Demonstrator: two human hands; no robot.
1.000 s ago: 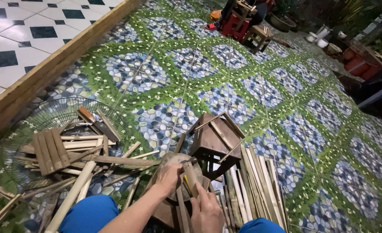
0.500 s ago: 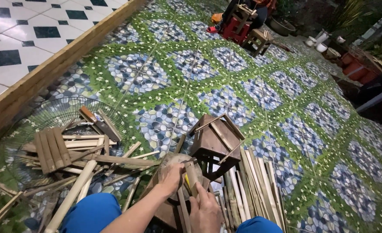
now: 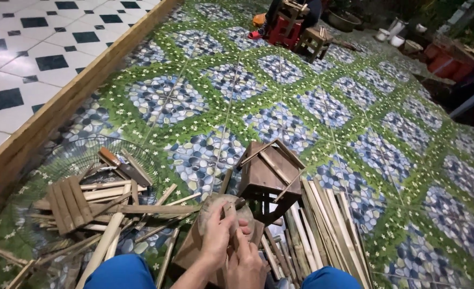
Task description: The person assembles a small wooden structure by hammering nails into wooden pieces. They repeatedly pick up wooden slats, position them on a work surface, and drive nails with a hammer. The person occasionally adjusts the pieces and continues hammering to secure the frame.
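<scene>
Both hands work close together at the near edge of the scene, between the person's blue-clad knees. The left hand is curled over the near rim of a round wooden disc, fingers clamped on it. The right hand lies just beside and nearer, touching the left hand, its fingers closed around a thin bamboo stick that rises between the two hands to the disc. What the fingertips do at the disc face is hidden.

The disc sits on a small brown wooden block, just near-left of a small dark wooden stool that stands tilted on the floor.

Right of the hands, a bundle of long pale bamboo slats lies fanned out, running near to far. Left of the hands, a loose heap of split wood pieces rests over a wire fan guard.

The floor is a green mat with blue pebble pattern. A wooden beam borders it on the left, with black-and-white tiles beyond. Far off stands a red stool.
</scene>
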